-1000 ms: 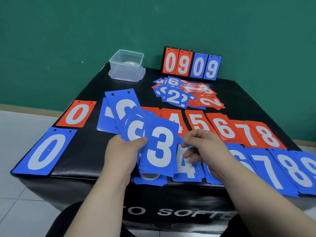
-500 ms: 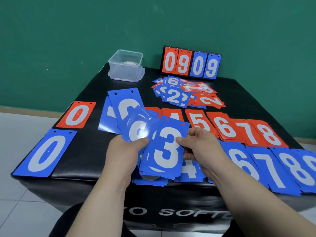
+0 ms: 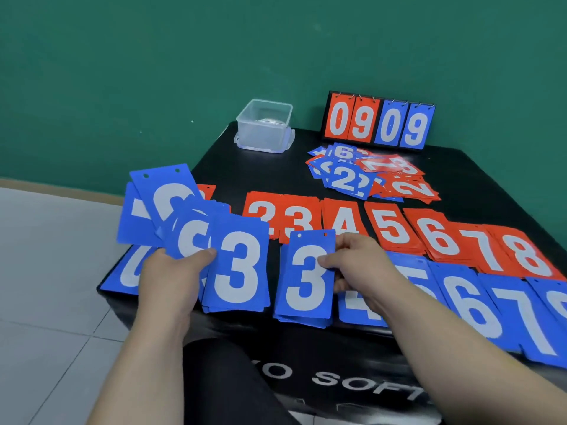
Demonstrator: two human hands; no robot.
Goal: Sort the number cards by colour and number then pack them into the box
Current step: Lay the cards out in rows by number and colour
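Your left hand (image 3: 167, 280) grips a fan of blue cards (image 3: 236, 265), well in front of the clear box (image 3: 264, 127). Your right hand (image 3: 356, 265) pinches a blue 3 card (image 3: 303, 286), in front and right of the box.

Numbers up!
The black flip scoreboard (image 3: 379, 124) reads 0909; red plastic cards (image 3: 392, 228) run 2 to 8; blue plastic cards (image 3: 239, 268) show 3.

A: The blue cards (image 3: 236, 268) looked like smooth plastic, faintly glossy; the box (image 3: 260, 134) was clear plastic.
B: The black tabletop (image 3: 260, 176) showed a leather-like sheen (scoreboard rings (image 3: 357, 97) looked metal); the wall (image 3: 276, 41) was matt.
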